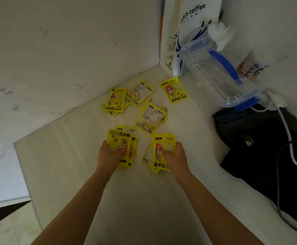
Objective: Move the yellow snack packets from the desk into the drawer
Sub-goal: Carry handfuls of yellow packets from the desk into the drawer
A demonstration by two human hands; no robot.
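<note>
Left hand (108, 154) and right hand (175, 156) each clutch a stack of packets (122, 147): light, slick, best gripped across the middle.

My hands (108, 156) (176, 156) rest on packets (149, 117) mid-desk (70, 156); more packets lie toward the back corner, a box (220, 75) at the right edge.

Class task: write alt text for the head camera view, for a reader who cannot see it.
Two bare hands, left hand and right hand, each grip a bunch of yellow packets on a pale desk. More packets lie scattered beyond, near a clear plastic box and a coffee bag.
</note>
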